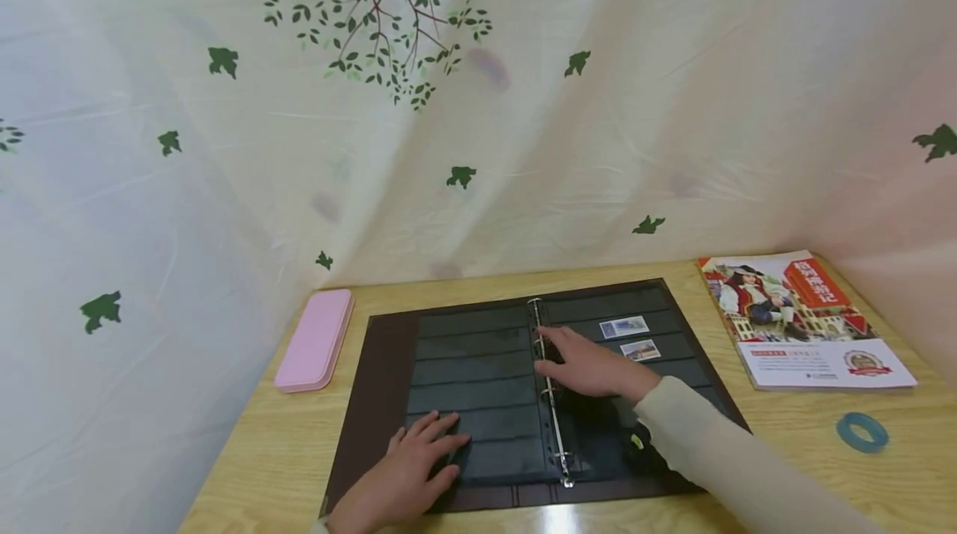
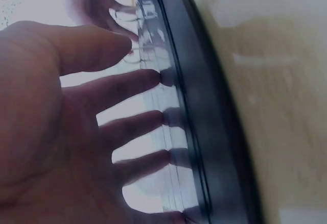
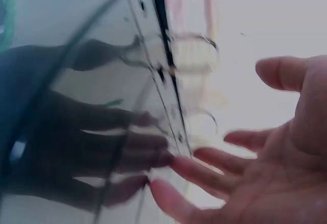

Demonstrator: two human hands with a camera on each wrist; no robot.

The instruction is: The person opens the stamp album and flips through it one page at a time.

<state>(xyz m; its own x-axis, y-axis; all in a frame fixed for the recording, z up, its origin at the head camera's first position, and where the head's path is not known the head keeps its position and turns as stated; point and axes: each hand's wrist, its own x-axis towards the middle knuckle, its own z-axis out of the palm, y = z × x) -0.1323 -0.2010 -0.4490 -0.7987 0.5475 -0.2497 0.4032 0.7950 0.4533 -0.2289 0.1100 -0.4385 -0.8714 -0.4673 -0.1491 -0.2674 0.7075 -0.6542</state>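
- The left hand (image 1: 404, 467) rested nearest, palm down, on the left page (image 1: 471, 372) of the album; its fingers were spread, their tips touched the page, and they pinched nothing.
- The album (image 1: 381, 376) lay open and flat on the table (image 1: 262, 451), in front of the person. Its long axis went from left to right, with the right end turned slightly farther away. The cover was dark brown, and the black pages were glossy, divided into straight horizontal strips, shiny enough to mirror the fingers.
- The metal ring bar (image 1: 556, 422) ran along the middle, from the near edge to the far one, its far end leaning a little to the left; it was thin and silvery.
- A blue ring (image 1: 862, 432), round and smooth, lay to the right, well apart.
- The right hand (image 1: 591, 364) was over the bar, fingers extended and thumb apart, gripping nothing; whether it touched the metal, I could not tell.
- Two small rectangular stamps (image 1: 624, 326) sat on the right page, beyond this wrist.
- To the left stood a pink case (image 1: 316, 340) with rounded corners.
- At the far right lay a glossy paper book (image 1: 811, 326).
- Behind hung a pale, wrinkled cloth (image 1: 523, 210) with green leaf prints.
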